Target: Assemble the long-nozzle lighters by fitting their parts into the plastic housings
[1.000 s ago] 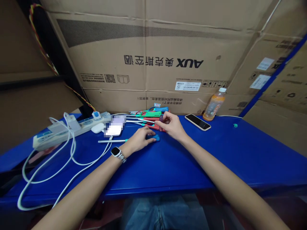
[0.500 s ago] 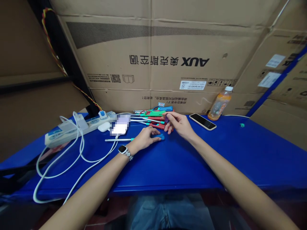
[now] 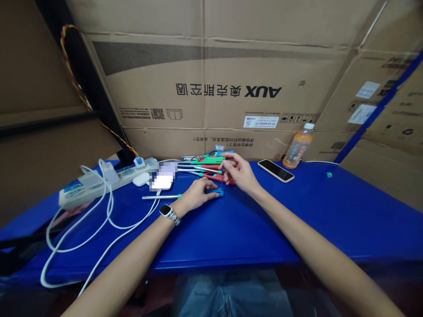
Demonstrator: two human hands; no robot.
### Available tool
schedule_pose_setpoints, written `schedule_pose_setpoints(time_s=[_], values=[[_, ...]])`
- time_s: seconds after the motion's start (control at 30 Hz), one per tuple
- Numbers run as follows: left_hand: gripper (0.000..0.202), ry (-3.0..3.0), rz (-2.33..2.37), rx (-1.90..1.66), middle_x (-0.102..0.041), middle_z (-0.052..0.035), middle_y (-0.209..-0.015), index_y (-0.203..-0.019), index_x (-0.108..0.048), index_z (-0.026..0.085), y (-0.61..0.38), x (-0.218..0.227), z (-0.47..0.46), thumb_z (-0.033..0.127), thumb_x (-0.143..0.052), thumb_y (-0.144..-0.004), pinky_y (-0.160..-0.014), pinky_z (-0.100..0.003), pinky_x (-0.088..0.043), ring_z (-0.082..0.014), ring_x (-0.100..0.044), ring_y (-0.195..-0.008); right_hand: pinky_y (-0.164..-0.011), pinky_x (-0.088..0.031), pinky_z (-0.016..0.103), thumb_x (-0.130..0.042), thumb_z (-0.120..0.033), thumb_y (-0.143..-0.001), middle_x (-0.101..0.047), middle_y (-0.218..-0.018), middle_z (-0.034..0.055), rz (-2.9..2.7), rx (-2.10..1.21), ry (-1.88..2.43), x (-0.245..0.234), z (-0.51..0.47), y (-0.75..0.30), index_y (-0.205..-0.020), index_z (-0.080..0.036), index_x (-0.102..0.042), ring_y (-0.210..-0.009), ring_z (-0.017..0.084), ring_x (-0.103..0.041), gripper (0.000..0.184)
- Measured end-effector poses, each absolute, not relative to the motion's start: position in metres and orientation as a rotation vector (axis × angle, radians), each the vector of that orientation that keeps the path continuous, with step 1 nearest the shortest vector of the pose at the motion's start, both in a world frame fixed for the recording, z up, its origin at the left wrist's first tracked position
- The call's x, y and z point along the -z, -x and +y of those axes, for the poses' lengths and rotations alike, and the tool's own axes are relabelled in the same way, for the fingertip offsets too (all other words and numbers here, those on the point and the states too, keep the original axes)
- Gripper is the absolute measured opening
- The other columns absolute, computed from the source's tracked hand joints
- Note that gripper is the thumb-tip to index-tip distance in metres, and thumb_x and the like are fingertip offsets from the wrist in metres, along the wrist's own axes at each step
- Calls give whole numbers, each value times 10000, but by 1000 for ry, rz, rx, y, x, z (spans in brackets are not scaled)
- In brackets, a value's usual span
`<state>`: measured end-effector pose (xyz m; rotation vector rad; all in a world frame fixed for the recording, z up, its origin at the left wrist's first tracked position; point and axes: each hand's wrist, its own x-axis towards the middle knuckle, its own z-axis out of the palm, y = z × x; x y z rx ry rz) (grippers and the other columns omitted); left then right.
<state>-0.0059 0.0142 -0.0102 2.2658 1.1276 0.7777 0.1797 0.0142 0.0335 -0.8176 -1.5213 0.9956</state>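
Note:
My left hand [image 3: 199, 193] is closed around the blue handle of a long-necked lighter [image 3: 216, 192], which lies on the blue table with its metal tube pointing left. In my right hand [image 3: 240, 174], thumb and fingers pinch a small screwdriver with a purple handle [image 3: 224, 167]. Its thin dark shaft points down toward the blue handle; whether the tip touches it I cannot tell. Just behind my hands lies a pile of similar lighters, among them a green lighter [image 3: 211, 160] and a red lighter [image 3: 214, 176]. My fingers partly cover the pile.
A black-screened phone [image 3: 276, 170] and an orange drink bottle [image 3: 299, 147] are to the right, with a small green piece [image 3: 329, 175] beyond. At left are a power strip [image 3: 127, 174], a charging phone [image 3: 162, 179] and looped white cables [image 3: 110, 207]. Cardboard [image 3: 231, 66] stands behind.
The view has shifted slightly, moving everything a little left and down. The screwdriver's thin shaft now shows above the blue handle. Both hands keep nearly the same pose.

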Motion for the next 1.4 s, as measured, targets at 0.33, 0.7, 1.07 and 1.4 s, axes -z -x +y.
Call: schedule_pose_setpoints(time_s=[0.33,0.7,1.07,1.4], values=[[332,-2360,1077,-727,-651,-96,-1077,-1053,-707,177,7,11,12,439,-642,-859,-896,-386,-522,-242,-651,-956,-399,-385,246,-776,-575,-643,-508,-574,-68,-1456,-840,923,-29,23,-180,-739,-245,-400,-422,112,-495,511],[343,-2554,1247,-386,-624,-90,-1086,-1084,-667,206,42,-5,13,436,-655,-831,-930,-426,-450,-286,-585,-1034,-374,-357,218,-664,-471,-796,-584,-518,-39,-1702,-814,1316,-16,9,-215,-750,-190,-564,-344,88,-463,301],[363,-2748,1045,-611,-519,-94,-1236,-1314,-560,265,27,-31,8,358,-502,-968,-964,-398,-486,-248,-612,-1053,-593,-433,277,-501,-197,-827,-690,-799,27,-1952,-357,1300,-7,1,-218,-994,-191,-643,-628,158,-598,219],[370,-3034,926,-696,-537,-130,-1277,-1343,-512,198,-19,-56,73,269,-475,-982,-993,-408,-444,-267,-543,-1159,-936,-453,451,-473,-332,-962,-602,-1346,120,-2327,-56,1111,-45,45,-231,-1391,-231,-450,-1162,296,-604,441]])
